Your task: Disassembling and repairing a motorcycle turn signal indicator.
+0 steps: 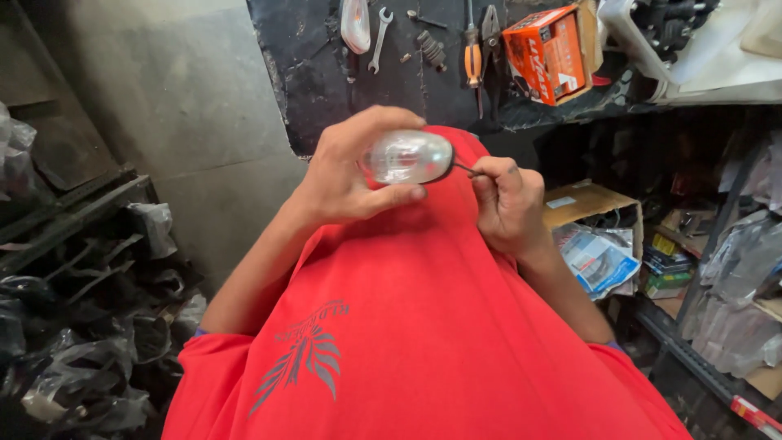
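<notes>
The left hand (342, 179) has its grip clamped on a clear lamp lens (407, 156). The right hand (509, 204) pinches a thin tool (463, 168), its tip hidden behind the lens. An orange box (547, 53) sits on the dark table (326, 73).

I'm in a repair workshop: a dirty black bench (326, 81) w/ a wrench (379, 39), screwdriver (472, 59) & pliers (491, 37), plus shelves (692, 358) full of bagged parts (98, 326).

dark bench (326, 90) w/ wrench (379, 39), pliers (491, 33), orange box (547, 54).
</notes>
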